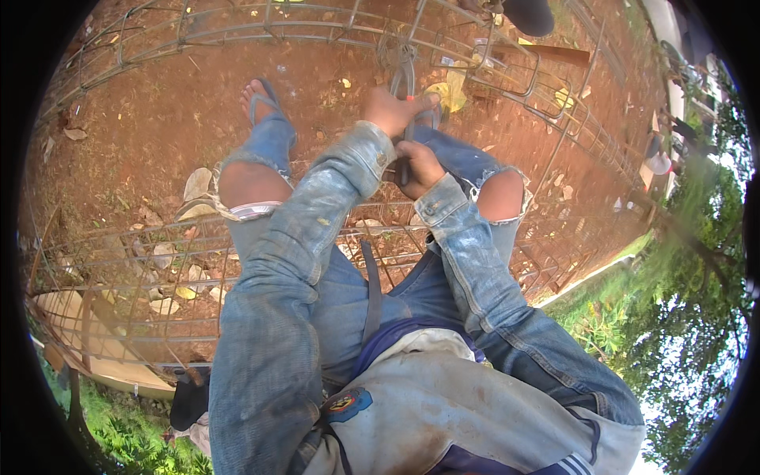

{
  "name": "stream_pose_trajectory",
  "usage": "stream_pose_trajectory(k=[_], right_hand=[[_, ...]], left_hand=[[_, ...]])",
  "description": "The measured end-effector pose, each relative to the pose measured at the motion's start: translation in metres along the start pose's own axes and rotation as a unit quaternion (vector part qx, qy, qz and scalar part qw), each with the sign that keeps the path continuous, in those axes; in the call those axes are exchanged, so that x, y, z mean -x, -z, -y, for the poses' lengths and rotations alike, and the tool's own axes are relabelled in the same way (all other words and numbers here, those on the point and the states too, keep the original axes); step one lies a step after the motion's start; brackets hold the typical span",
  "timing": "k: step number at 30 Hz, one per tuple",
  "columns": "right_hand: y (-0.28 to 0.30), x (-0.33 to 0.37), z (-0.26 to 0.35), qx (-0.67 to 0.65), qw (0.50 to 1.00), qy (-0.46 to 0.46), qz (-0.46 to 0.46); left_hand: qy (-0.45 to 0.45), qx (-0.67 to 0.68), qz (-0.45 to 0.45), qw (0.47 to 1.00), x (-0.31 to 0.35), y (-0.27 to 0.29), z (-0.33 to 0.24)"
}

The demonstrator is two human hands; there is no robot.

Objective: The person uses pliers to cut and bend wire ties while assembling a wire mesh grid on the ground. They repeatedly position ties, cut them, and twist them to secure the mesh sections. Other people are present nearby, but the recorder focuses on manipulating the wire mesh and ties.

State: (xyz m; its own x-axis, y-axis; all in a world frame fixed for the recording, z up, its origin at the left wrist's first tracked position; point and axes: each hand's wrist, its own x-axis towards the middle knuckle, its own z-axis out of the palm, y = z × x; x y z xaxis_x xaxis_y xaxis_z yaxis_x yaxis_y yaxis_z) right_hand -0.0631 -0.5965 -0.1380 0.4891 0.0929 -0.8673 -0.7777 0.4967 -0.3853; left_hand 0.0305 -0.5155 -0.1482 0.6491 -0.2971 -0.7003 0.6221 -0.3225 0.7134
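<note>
My left hand [388, 112] is closed around the middle of a long grey metal tool [404, 71], beside a small orange spot. Lower down, my right hand [422, 169] grips the dark handle end of the same tool. Its far end is a narrow loop-like shape and reaches a tangled joint [388, 54] on the steel bar cage [317, 32]. The fingers partly hide the tool, and its exact kind cannot be made out.
A second steel bar cage [142, 317] runs beneath my legs. My sandalled foot [261, 101] is on red soil with dry leaves [162, 306]. At the top right, a dark rounded object [529, 16] hangs near a brown plank [554, 55]. Green trees [673, 317] stand right.
</note>
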Motion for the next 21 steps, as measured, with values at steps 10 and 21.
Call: stream_pose_trajectory(k=[10, 21], right_hand=[[0.051, -0.025, -0.016, -0.153, 0.945, -0.029, 0.286], [0.031, 0.006, 0.003, 0.210, 0.966, 0.152, -0.003]], left_hand=[[-0.036, 0.180, 0.185, 0.965, -0.030, -0.012, 0.029], [-0.106, -0.075, -0.053, 0.990, 0.001, 0.007, -0.003]])
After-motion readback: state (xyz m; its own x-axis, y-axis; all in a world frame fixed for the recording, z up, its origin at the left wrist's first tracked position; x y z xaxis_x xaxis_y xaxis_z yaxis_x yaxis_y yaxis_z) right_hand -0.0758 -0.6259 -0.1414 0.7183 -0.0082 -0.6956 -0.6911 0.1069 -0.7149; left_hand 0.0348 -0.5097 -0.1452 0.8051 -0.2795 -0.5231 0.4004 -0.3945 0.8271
